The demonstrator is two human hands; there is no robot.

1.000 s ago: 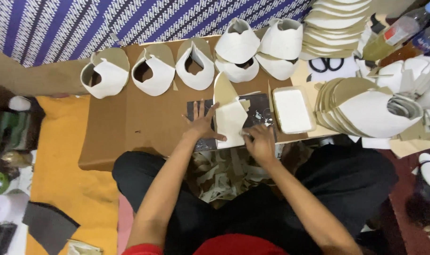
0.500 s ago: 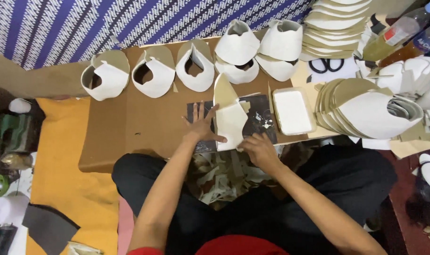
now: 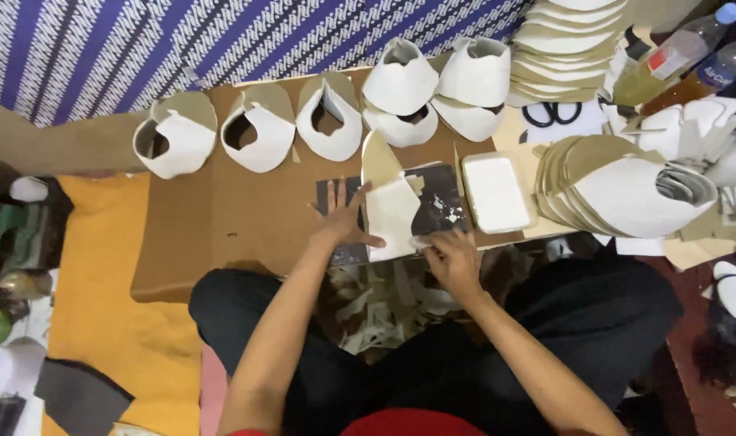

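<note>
A brown cardboard sheet (image 3: pixel 222 218) carries white folded shoe uppers (image 3: pixel 259 137) and a dark cutting pad (image 3: pixel 432 206).

A flat, cream-white cut piece of stiff sheet material (image 3: pixel 390 208) (pointed at its far end, broader toward the person) lies on 1 dark square cutting pad (image 3: pixel 432 211) set on the brown cardboard. Both hands touch its near edges, pressing it flat.

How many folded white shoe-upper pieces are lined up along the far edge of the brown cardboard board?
7: three singly at left, then two stacked pairs, one upper over another and one over another. More may be hidden beneath the pairs.
</note>
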